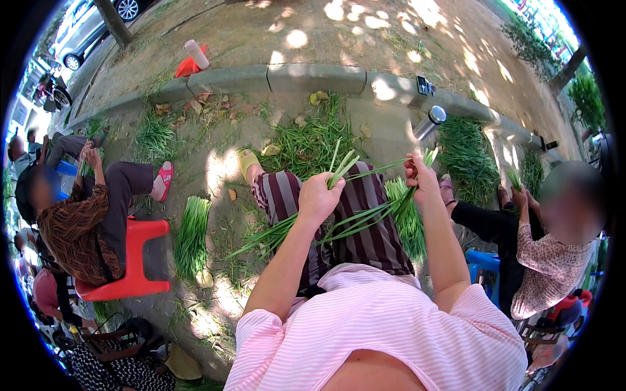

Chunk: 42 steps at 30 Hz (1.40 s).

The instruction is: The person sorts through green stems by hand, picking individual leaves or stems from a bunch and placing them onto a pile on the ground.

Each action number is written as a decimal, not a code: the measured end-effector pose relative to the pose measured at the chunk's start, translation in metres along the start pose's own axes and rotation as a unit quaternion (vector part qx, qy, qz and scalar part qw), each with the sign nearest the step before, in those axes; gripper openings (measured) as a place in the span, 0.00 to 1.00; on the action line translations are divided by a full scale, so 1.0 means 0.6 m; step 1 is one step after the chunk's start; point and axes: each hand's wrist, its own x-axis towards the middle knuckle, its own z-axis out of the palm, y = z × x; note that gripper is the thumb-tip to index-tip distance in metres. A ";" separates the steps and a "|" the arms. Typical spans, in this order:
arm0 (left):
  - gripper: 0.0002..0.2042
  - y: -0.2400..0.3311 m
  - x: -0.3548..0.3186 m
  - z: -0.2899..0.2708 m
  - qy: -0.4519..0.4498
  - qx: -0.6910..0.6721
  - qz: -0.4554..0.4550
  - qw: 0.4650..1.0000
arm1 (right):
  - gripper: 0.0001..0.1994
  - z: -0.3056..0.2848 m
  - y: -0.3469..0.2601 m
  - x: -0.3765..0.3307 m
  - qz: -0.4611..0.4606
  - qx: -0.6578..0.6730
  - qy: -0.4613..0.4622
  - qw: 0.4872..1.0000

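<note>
My left hand is closed around a bunch of long green chives, pale stem ends up and leaves trailing to the lower left over my lap. To its right, my right hand grips a smaller bunch of chives, its leaves hanging down toward my knees. A few strands stretch between the two hands. Below my right hand, a neat bundle of chives lies beside my striped trousers. Another laid-out bundle rests on the ground to my left. Ahead of my feet spreads a loose chive pile.
A metal thermos stands near a second chive heap. The kerb crosses ahead, with a phone-like dark device on it. A pink bottle lies beyond. People sit on both sides, one on a red stool.
</note>
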 end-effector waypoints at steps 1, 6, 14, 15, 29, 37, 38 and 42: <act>0.13 -0.004 0.004 0.001 0.016 0.002 0.008 1.000 | 0.12 0.004 -0.001 -0.001 0.001 0.002 0.001 1.000; 0.13 -0.004 0.009 0.005 0.055 0.001 -0.007 0.998 | 0.13 0.005 -0.001 -0.011 -0.005 0.005 -0.004 1.000; 0.11 -0.036 0.041 0.015 0.133 -0.155 -0.080 0.976 | 0.13 0.030 0.006 -0.026 -0.004 0.038 -0.028 0.999; 0.10 -0.040 0.045 0.013 0.136 -0.190 -0.092 0.968 | 0.13 0.037 0.005 -0.029 -0.005 0.034 -0.027 0.999; 0.09 -0.053 0.047 -0.162 0.205 -0.262 -0.131 0.934 | 0.15 -0.041 -0.063 0.003 -0.088 0.073 0.012 0.993; 0.08 -0.047 0.023 -0.187 0.229 -0.240 -0.081 0.940 | 0.18 -0.103 -0.302 0.007 -0.341 -0.014 0.109 0.934; 0.09 -0.045 0.018 -0.189 0.221 -0.237 -0.085 0.942 | 0.18 -0.101 -0.331 0.000 -0.380 -0.012 0.131 0.915; 0.10 -0.042 0.012 -0.200 0.175 -0.243 -0.094 0.950 | 0.16 -0.061 -0.383 -0.042 -0.518 -0.155 0.122 0.832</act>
